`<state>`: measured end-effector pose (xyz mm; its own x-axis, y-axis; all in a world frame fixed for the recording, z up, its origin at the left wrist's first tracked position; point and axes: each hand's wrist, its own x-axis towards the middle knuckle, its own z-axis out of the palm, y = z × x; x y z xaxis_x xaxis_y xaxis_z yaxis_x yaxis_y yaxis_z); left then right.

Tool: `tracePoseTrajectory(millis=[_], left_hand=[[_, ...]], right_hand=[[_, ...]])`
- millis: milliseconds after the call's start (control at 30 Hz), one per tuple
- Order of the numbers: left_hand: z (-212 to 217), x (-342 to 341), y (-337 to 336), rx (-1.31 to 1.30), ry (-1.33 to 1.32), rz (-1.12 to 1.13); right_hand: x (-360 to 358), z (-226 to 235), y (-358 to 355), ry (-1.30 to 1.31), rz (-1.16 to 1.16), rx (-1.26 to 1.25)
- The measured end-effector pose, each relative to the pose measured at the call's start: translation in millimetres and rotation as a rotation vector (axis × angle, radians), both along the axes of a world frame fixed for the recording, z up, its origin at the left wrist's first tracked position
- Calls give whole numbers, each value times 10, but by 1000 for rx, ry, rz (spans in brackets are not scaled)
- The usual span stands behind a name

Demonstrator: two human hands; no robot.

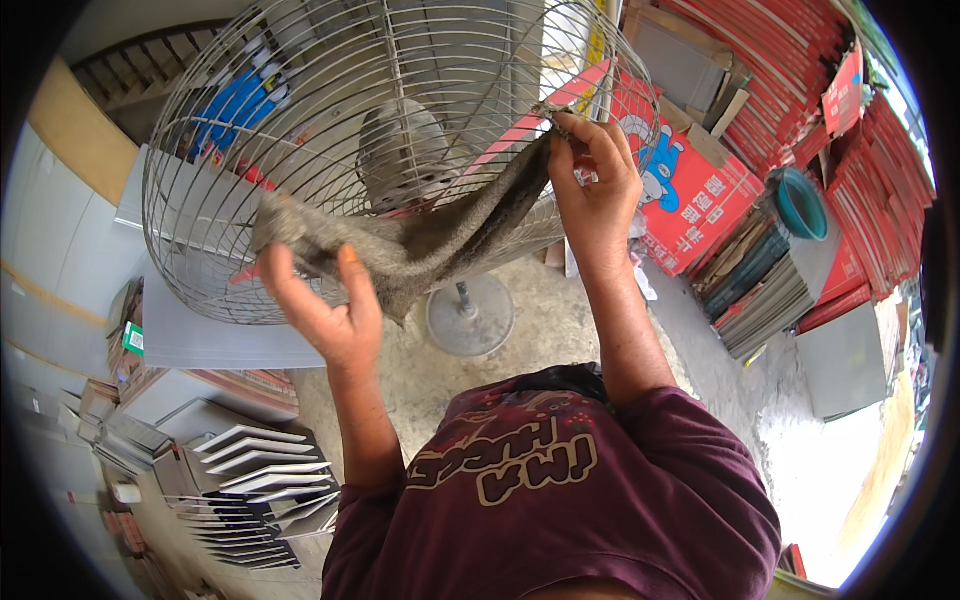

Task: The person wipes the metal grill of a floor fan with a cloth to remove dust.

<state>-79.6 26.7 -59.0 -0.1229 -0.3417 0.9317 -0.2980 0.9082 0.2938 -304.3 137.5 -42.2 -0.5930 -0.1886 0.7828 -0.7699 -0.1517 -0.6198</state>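
The right hand [598,190] pinches fuzzy grey cloth [425,245] sagging to the left hand [335,325], whose grip is unclear, a round wire guard [397,70] beyond both.

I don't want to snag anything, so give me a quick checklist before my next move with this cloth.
1. Right grip secure: ok, it pinches one end of the cloth.
2. Left grip secure: cannot tell, its thumb and forefinger stand apart at the other end.
3. Cloth flat: not ok, it sags in folds.
4. Cloth off the fan cage: cannot tell, they overlap in view.
5. Fan base on the floor: ok.
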Motion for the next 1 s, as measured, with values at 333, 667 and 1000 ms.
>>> tracePoseTrajectory(millis=[333,667,1000], left_hand=[[316,-707,276,-187,-262,-106],[145,-605,140,-238,14,-234],[287,-318,192,310,328,-483]], right_hand=[[34,13,20,32,11,0],[51,-16,4,-58,77,-39],[-7,-82,79,-333,353,-173]])
